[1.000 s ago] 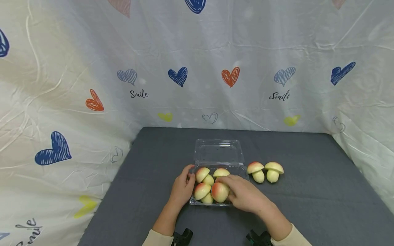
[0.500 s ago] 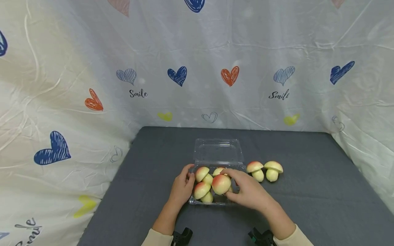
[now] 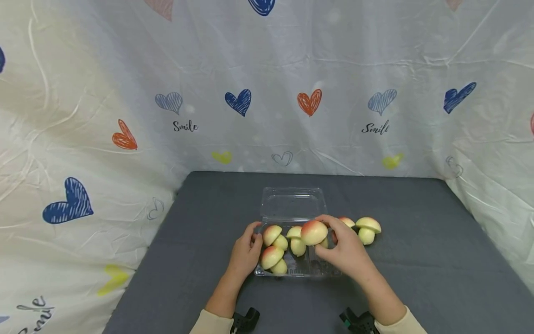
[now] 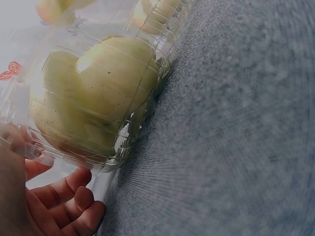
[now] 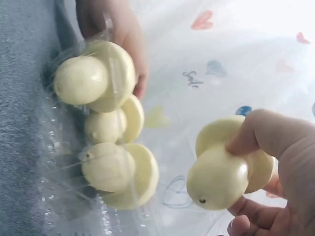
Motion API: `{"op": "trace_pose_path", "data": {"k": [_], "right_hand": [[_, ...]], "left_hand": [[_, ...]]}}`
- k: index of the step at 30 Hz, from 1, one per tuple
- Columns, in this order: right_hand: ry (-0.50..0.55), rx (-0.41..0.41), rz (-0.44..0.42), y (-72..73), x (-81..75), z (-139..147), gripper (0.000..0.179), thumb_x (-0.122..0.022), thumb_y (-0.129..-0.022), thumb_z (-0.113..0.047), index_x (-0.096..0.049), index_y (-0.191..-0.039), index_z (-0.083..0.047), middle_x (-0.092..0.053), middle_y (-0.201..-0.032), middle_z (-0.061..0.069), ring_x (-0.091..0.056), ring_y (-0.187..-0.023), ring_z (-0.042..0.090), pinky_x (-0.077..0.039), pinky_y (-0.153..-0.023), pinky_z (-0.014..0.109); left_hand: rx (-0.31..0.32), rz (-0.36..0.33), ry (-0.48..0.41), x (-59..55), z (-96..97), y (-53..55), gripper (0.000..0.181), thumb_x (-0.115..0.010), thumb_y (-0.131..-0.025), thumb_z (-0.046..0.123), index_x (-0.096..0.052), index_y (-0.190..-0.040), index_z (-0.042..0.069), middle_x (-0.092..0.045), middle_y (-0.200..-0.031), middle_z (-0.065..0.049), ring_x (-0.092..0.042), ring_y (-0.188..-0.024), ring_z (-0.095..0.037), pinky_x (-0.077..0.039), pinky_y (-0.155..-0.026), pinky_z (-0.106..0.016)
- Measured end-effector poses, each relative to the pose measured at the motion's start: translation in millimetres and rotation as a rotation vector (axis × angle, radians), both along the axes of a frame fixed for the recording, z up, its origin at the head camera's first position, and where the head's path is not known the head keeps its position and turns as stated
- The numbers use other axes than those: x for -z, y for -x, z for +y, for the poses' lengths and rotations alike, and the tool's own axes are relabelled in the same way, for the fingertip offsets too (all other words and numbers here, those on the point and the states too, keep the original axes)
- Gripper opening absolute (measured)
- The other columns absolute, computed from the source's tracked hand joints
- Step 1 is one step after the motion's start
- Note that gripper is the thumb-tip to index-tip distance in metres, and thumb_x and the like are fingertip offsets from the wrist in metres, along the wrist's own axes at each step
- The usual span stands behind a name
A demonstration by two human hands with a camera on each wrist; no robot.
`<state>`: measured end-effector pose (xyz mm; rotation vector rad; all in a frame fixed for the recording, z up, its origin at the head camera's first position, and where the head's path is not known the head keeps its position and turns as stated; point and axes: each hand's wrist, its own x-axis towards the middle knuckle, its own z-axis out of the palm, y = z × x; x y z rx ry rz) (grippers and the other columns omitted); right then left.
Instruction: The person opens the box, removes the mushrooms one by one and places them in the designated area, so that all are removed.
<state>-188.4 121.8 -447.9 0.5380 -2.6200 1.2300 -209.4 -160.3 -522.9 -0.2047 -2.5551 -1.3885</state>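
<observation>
A clear plastic clamshell container [image 3: 294,274] lies with its lid [image 3: 292,203] folded back. Two toy mushrooms with red-yellow caps sit along its left side, one in front [image 3: 272,257] and one behind [image 3: 273,234]. A third toy mushroom [image 3: 297,246] is at the back middle. At the left side, my left hand [image 3: 245,250] grips the container's edge, its fingers curled beside the wall in the left wrist view. Thumb and fingers of my right hand [image 3: 349,250] pinch another toy mushroom [image 5: 216,179], raised over the container's right part.
Two more toy mushrooms lie on the dark grey tabletop [image 3: 417,260] right of the container: one stands in full view [image 3: 368,230], the other [image 3: 347,221] is partly behind my right hand. A white curtain [image 3: 267,69] printed with hearts hangs behind and at the sides.
My right hand has lifted its toy mushroom from the container's front middle and carried it rightward and back. That front middle spot now shows bare plastic. The left hand has stayed at the container's side.
</observation>
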Motion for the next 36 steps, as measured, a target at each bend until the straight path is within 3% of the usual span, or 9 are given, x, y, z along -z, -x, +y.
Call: {"op": "trace_pose_path", "data": {"k": [10,16,20,28,36], "right_hand": [[0.067,0.073,-0.026,2.2,-9.3,10,0.058,-0.079,-0.082,-0.004,-0.060,-0.135,-0.016,-0.054,-0.107,0.002,-0.042,-0.067,0.021,-0.038,-0.060,0.031],[0.111,0.104,-0.025,6.2,-16.4,17,0.054,-0.081,-0.081,-0.004,-0.062,-0.131,-0.015,-0.056,-0.098,0.003,-0.040,-0.062,0.021,-0.037,-0.053,0.030],[0.088,0.158,0.006,6.5,-20.4,23,0.055,-0.082,-0.081,-0.006,-0.062,-0.132,-0.014,-0.056,-0.090,0.004,-0.041,-0.060,0.021,-0.036,-0.051,0.029],[0.043,0.261,0.031,5.2,-26.6,37,0.055,-0.082,-0.084,-0.010,-0.060,-0.135,-0.012,-0.058,-0.099,0.004,-0.043,-0.062,0.017,-0.037,-0.053,0.030],[0.055,0.306,0.023,6.8,-30.5,50,0.054,-0.083,-0.086,-0.019,-0.060,-0.134,-0.011,-0.059,-0.100,0.004,-0.041,-0.064,0.015,-0.034,-0.054,0.030]], "left_hand": [[0.001,-0.004,0.001,0.1,0.0,-0.8,0.036,-0.053,-0.106,0.014,-0.058,-0.141,0.010,-0.058,-0.083,0.007,-0.043,-0.052,-0.007,-0.041,-0.051,-0.029],[-0.006,-0.027,-0.003,-0.1,0.6,-0.9,0.036,-0.054,-0.106,0.015,-0.058,-0.142,0.013,-0.058,-0.082,0.007,-0.044,-0.052,-0.008,-0.042,-0.052,-0.029],[-0.004,-0.021,-0.010,0.0,0.1,-0.6,0.036,-0.053,-0.106,0.014,-0.058,-0.141,0.012,-0.058,-0.082,0.007,-0.043,-0.052,-0.008,-0.041,-0.052,-0.029],[-0.010,-0.016,-0.012,-0.5,0.0,0.3,0.036,-0.054,-0.105,0.013,-0.059,-0.140,0.012,-0.057,-0.082,0.007,-0.043,-0.053,-0.008,-0.042,-0.053,-0.029],[-0.008,-0.022,-0.010,0.6,0.2,0.2,0.035,-0.054,-0.106,0.013,-0.058,-0.141,0.014,-0.057,-0.081,0.007,-0.043,-0.052,-0.008,-0.042,-0.053,-0.029]]}}
